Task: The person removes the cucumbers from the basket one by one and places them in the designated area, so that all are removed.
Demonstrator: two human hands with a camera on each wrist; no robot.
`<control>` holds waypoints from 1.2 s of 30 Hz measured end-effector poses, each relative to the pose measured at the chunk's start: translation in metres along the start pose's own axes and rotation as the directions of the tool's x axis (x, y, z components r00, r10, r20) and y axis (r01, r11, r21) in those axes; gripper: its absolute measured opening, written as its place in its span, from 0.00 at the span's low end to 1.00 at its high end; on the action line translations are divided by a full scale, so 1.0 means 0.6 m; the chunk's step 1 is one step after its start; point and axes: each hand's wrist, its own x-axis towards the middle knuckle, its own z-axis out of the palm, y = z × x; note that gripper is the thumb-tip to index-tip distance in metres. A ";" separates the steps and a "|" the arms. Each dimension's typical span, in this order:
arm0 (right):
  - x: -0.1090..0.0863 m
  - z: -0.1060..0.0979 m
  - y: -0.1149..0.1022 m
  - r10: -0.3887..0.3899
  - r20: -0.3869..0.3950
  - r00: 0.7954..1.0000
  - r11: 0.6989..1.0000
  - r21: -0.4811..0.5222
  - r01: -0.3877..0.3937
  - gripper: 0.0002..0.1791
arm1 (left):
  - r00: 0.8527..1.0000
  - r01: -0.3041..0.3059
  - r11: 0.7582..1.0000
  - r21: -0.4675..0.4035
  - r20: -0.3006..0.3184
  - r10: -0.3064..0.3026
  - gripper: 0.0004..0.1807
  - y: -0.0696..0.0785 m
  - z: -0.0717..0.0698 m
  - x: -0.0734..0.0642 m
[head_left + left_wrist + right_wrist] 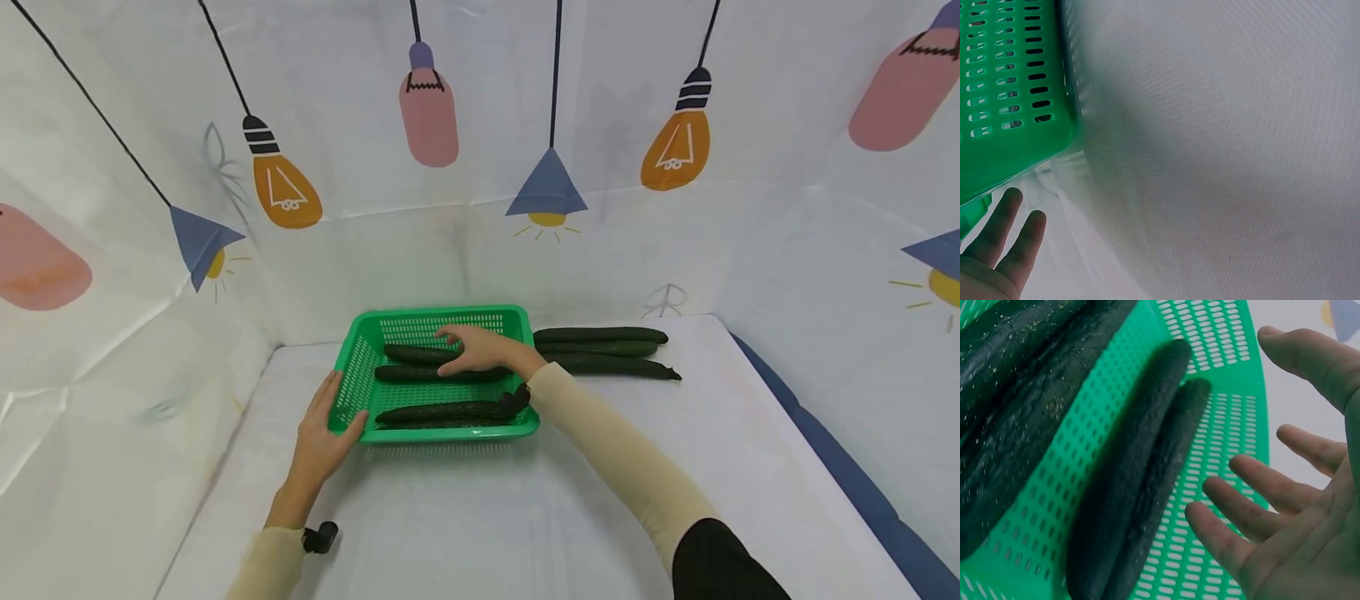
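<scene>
A green plastic basket [420, 434] with slotted walls holds several dark green cucumbers. Two cucumbers [442, 374] lie side by side toward its back, and a pair [442, 412] lies along the front wall. Over the back pair hovers my right hand [480, 348], its fingers spread and holding nothing; in the right wrist view the cucumbers [1129, 462] lie apart from the fingertips. My left hand [324, 437] is at the basket's left front corner, thumb and fingers spread along the rim. The left wrist view shows two straight fingers [1022, 250] beside the basket wall [1016, 144].
Three more cucumbers [607, 350] lie on the white-covered table [480, 517], just right of the basket. White sheets printed with lamps and bulbs [480, 250] hang behind and at both sides. A dark blue surface [840, 467] shows past the table's right edge.
</scene>
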 end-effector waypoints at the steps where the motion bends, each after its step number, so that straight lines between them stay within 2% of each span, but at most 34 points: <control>1: 0.004 0.004 -0.001 0.002 0.008 1.000 1.000 -0.005 -0.002 0.43 | 1.000 0.002 1.000 0.001 0.001 -0.002 0.45 0.000 0.000 0.000; 9: 0.027 0.036 0.000 0.006 0.064 0.998 0.998 -0.061 -0.002 0.42 | 1.000 0.012 1.000 0.008 0.005 -0.012 0.45 -0.001 -0.003 -0.001; 16: 0.029 0.057 0.011 0.056 0.130 0.990 0.995 -0.090 -0.045 0.38 | 1.000 0.002 1.000 -0.001 0.016 -0.002 0.45 0.002 -0.003 0.001; 26: 0.032 0.071 0.027 0.036 0.251 0.967 0.998 -0.049 -0.025 0.33 | 1.000 -0.003 1.000 0.000 0.009 0.003 0.45 0.001 -0.004 -0.001; 36: 0.029 0.080 0.027 0.079 0.286 0.955 0.996 0.009 -0.085 0.26 | 1.000 0.006 1.000 0.002 0.016 -0.006 0.45 0.002 -0.004 0.000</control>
